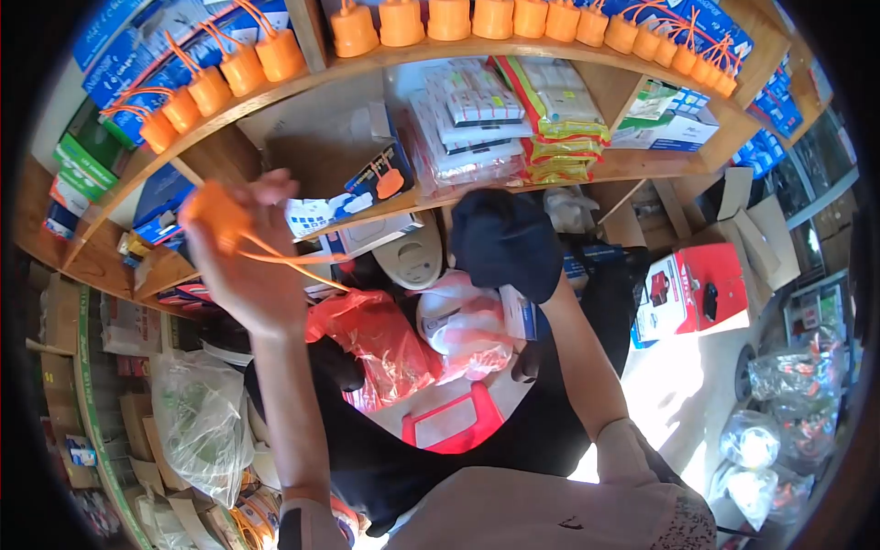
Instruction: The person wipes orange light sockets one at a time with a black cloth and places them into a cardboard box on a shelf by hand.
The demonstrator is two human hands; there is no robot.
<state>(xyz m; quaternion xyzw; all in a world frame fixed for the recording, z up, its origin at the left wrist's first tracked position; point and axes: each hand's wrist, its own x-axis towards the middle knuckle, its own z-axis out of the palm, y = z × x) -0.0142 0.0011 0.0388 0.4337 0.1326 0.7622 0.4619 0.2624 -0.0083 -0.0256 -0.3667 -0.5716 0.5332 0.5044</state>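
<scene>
My left hand point(252, 266) is raised on the left, its fingers curled round an orange plastic cylinder point(217, 215) with an orange cord point(298, 259) trailing to the right. That piece is somewhat blurred and partly hidden by the palm. A dark, bunched cloth point(506, 240) covers the end of my right arm; it hides my right hand and its fingers. Similar orange corded cylinders point(449, 18) stand in a row along the upper shelf. Just right of my left hand, a box with an orange corded device pictured on it point(371, 183) sits on the lower shelf.
Stacked plastic packets point(472, 119) fill the middle of the wooden shelf point(440, 53). Below lie a red plastic bag point(376, 344) and a red stool point(458, 422). A red and white box point(692, 291) stands at right; a clear plastic bag point(197, 412) hangs at left.
</scene>
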